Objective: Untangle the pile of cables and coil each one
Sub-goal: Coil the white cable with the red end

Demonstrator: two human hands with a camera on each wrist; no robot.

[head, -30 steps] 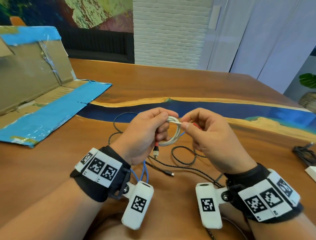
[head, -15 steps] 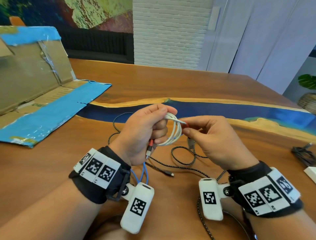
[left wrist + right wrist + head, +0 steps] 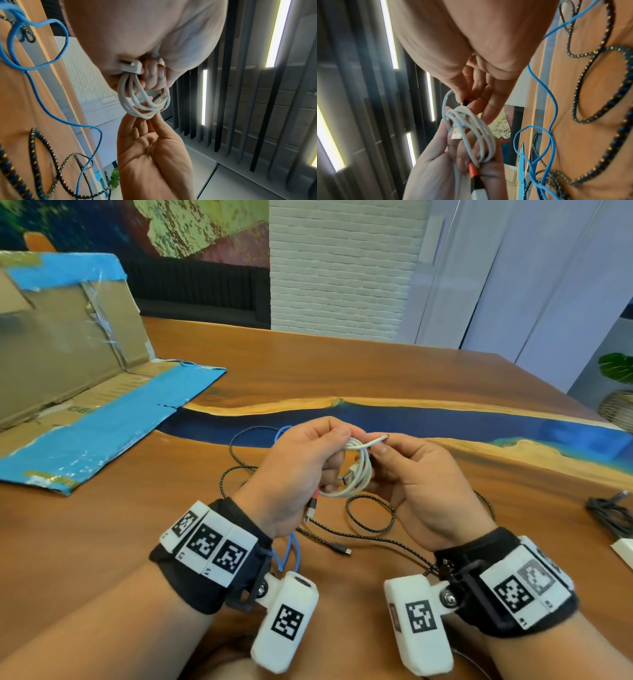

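Note:
A white cable (image 3: 358, 474) is wound into a small coil, and my left hand (image 3: 329, 446) grips that coil above the table. My right hand (image 3: 380, 450) pinches the cable's free end at the top of the coil, where a red-tipped piece sticks out. A red connector (image 3: 312, 508) hangs below the left palm. In the left wrist view the white coil (image 3: 144, 104) hangs between both hands. From the right wrist, the white coil (image 3: 481, 135) and red connector (image 3: 473, 173) show clearly. A blue cable (image 3: 286, 549) and a black braided cable (image 3: 370, 517) lie loose on the table beneath.
A flattened cardboard box with blue tape (image 3: 68, 371) lies at the left. A bundled black cable (image 3: 609, 515) and a white object (image 3: 625, 549) sit at the right edge. The wooden table (image 3: 342, 371) has a blue resin strip across it.
My right hand has drawn the white cable's end up and over the top of the coil, toward the right. The left hand keeps its grip and has tilted the coil slightly.

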